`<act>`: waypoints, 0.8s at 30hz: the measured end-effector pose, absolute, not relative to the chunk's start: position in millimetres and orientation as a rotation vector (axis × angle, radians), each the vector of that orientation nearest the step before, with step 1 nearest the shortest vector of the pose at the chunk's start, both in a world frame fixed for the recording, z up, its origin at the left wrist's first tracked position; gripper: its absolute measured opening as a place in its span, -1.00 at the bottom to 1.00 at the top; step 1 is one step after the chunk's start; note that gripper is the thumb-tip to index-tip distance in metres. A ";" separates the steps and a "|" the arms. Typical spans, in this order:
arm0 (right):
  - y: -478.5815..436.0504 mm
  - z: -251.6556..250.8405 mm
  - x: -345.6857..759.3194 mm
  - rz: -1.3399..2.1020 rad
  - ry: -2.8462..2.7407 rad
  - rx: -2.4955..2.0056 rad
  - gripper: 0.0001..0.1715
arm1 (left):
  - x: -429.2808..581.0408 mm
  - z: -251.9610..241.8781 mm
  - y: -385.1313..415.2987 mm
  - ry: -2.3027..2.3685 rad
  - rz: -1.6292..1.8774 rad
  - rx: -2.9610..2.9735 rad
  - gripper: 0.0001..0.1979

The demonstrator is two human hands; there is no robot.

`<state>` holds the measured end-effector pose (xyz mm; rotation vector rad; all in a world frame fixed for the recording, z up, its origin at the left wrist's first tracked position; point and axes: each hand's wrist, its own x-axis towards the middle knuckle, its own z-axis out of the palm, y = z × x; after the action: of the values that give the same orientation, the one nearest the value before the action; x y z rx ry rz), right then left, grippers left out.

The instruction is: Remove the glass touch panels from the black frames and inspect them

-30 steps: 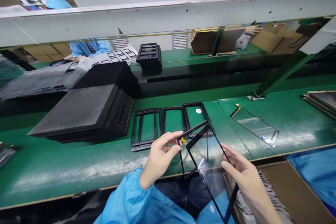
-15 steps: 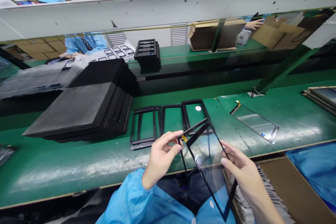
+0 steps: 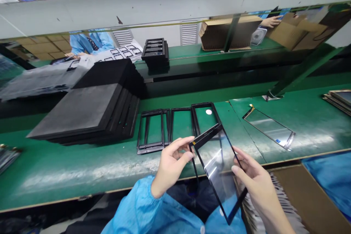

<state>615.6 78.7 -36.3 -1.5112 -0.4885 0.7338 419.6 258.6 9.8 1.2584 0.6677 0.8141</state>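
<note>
My left hand (image 3: pixel 175 162) pinches the upper left corner of a black plastic frame (image 3: pixel 194 164). Over that frame lies a clear glass touch panel (image 3: pixel 219 164) with a black border, tilted, its top edge close against the frame's top bar. A yellow flex tab (image 3: pixel 193 142) shows at the corner by my left fingertips. With fingers and thumb, my right hand (image 3: pixel 251 175) grips the panel's right edge. The panel's lower end stands apart from the frame. Beyond my hands, several more black frames (image 3: pixel 150 131) lie on the green bench, some overlapping.
Another glass panel (image 3: pixel 268 126) rests on the bench (image 3: pixel 82 175) at right. A stack of black foam sheets (image 3: pixel 79 113) stands at left. A green post (image 3: pixel 290 76) rises at right, and an open carton (image 3: pixel 301 193) sits below the bench edge. A co-worker's sleeve (image 3: pixel 104 42) shows across the bench.
The glass panel's top edge has come down closer to the frame's top bar, and the gap at the yellow tab has narrowed. Both hands keep their grip.
</note>
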 end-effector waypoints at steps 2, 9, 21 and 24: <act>77.7 -38.3 611.0 0.695 -0.520 -1.536 -0.37 | 420.6 9.7 257.5 0.666 0.798 1.207 -0.62; 79.1 -41.3 594.0 0.604 -0.571 -1.620 -0.37 | 421.7 -0.6 258.1 0.604 0.775 1.047 -0.56; 80.0 -35.4 591.8 0.551 -0.698 -1.700 -0.42 | 425.4 -7.5 257.4 0.635 0.778 0.930 -0.51; 80.4 -36.3 591.4 0.541 -0.701 -1.701 -0.42 | 426.6 -8.8 257.0 0.639 0.790 0.920 -0.51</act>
<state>591.4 80.4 -36.3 -1.7008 -0.7010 0.5413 426.6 257.0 -8.8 0.9200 0.6393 0.7898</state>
